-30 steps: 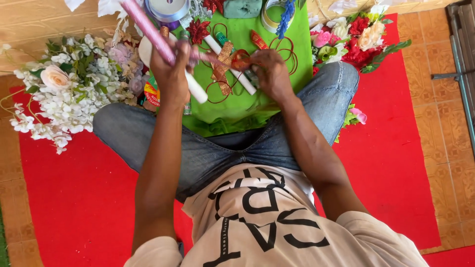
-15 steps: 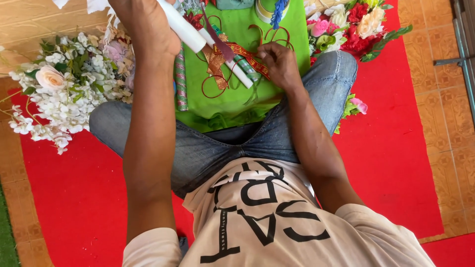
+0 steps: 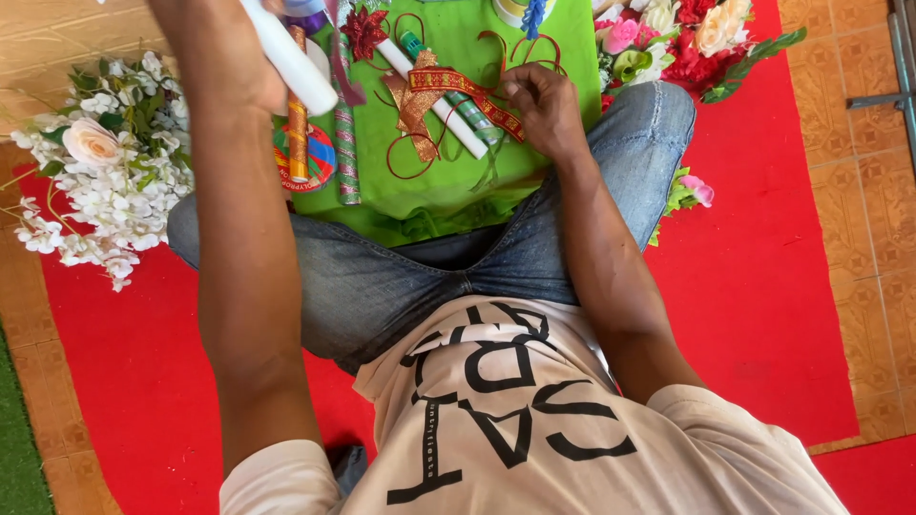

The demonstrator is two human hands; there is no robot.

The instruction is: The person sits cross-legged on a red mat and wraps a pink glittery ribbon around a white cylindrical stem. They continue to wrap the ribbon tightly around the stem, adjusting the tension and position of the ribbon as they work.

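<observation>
The person sits cross-legged on a red mat (image 3: 763, 286), with a green cloth (image 3: 439, 181) spread in front of the knees. The left hand (image 3: 215, 52) is raised near the top of the view and is closed around a white tube (image 3: 291, 62), which slants down and to the right out of the fist and hangs above the cloth. The right hand (image 3: 544, 105) rests low on the cloth, its fingers curled and pinching the end of a red and gold ribbon (image 3: 468, 91) that lies across two more tubes (image 3: 448, 105), one white and one green. A gold bow (image 3: 412, 110) sits just beside the ribbon, with thin red curls of wire around it. A red fabric flower (image 3: 364, 30) lies near the top of the cloth. White flowers (image 3: 105, 172) lie on the mat to the left, and red and pink flowers (image 3: 687, 38) to the right.
</observation>
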